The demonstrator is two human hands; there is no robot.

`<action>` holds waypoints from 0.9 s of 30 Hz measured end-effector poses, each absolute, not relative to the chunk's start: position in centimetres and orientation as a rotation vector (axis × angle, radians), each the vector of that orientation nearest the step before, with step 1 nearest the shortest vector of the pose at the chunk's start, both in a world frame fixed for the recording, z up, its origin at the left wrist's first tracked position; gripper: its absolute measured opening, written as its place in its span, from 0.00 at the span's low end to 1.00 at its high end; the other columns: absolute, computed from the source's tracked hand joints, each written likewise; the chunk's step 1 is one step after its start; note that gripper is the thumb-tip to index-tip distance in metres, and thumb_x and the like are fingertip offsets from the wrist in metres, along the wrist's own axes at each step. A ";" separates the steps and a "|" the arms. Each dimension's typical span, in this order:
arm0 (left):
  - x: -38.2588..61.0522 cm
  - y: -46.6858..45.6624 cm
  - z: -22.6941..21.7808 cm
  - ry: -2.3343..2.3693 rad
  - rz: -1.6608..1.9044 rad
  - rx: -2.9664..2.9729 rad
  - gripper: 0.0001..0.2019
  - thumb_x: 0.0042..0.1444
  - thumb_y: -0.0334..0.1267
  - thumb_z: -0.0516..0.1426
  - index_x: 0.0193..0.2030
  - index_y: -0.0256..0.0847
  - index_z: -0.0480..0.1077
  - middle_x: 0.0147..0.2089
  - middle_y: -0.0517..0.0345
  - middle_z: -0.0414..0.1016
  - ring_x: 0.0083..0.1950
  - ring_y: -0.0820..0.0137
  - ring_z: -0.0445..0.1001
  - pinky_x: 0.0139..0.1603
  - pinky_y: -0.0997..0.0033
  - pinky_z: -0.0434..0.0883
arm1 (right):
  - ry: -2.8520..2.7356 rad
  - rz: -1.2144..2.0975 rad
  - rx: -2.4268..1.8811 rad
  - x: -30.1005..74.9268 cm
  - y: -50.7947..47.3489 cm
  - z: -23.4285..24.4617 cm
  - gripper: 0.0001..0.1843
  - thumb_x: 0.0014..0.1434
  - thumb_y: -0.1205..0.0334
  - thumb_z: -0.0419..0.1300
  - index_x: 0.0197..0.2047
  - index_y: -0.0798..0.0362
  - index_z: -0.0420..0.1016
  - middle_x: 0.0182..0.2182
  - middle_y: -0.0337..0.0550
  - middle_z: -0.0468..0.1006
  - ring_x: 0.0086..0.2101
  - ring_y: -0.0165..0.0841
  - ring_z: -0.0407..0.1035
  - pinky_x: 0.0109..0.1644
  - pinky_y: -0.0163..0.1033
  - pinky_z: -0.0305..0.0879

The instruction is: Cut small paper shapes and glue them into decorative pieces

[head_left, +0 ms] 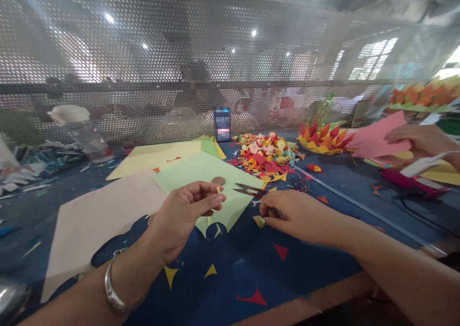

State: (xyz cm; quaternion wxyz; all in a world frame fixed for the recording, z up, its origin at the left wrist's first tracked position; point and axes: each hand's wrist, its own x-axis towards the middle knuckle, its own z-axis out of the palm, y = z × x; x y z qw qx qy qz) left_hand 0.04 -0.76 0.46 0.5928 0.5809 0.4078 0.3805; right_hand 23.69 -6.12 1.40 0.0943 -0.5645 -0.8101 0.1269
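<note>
Head view: L hand (187, 215) pinching thin paper strip (218, 189) betw. thumb & forefinger, raised over green sheet (201, 172). R hand (294, 213) low on blue table (230, 268), fingertips closed on small folded piece (259, 220) at table level. Scissors (247, 190) lying betw. the 2 hands, at green sheet's edge; brown disc (218, 180) just behind strip. Pile of folded scraps (266, 156) beyond. Far right, another person's hand (420, 139) holding pink sheet (377, 139). Perforated screen (143, 52) closing off the back. Blurred box (222, 123) near screen: no writing readable.
</note>
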 end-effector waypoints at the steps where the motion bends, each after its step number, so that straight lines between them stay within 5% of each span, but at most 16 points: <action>1: 0.0 -0.7 0.4 0.948 0.884 1.356 0.12 0.50 0.42 0.67 0.39 0.39 0.74 0.35 0.60 0.75 0.36 0.74 0.71 0.38 0.75 0.64 | -2.400 0.393 -1.674 23.6 -6.1 1.4 0.05 0.57 0.67 0.57 0.34 0.53 0.74 0.28 0.39 0.76 0.28 0.30 0.66 0.30 0.34 0.52; 11: -0.2 -0.6 0.5 0.955 0.916 1.380 0.12 0.50 0.41 0.66 0.39 0.39 0.74 0.34 0.60 0.74 0.36 0.74 0.71 0.39 0.74 0.64 | -2.323 0.652 -1.503 23.2 -6.4 2.1 0.07 0.62 0.65 0.56 0.37 0.53 0.76 0.33 0.38 0.78 0.32 0.29 0.69 0.36 0.33 0.60; 18: -0.3 -0.6 0.5 0.948 0.899 1.385 0.13 0.50 0.43 0.67 0.39 0.39 0.74 0.34 0.61 0.74 0.36 0.74 0.71 0.38 0.74 0.64 | -2.291 0.230 -1.802 24.9 -5.4 2.9 0.06 0.61 0.63 0.57 0.37 0.52 0.76 0.32 0.41 0.78 0.32 0.33 0.69 0.34 0.36 0.56; 27: -0.4 -0.6 0.3 0.941 0.902 1.379 0.12 0.50 0.42 0.66 0.39 0.39 0.74 0.34 0.59 0.75 0.36 0.74 0.71 0.38 0.73 0.65 | -2.414 0.096 -1.975 24.7 -4.5 1.7 0.05 0.55 0.66 0.56 0.31 0.53 0.73 0.29 0.42 0.78 0.30 0.34 0.70 0.30 0.36 0.52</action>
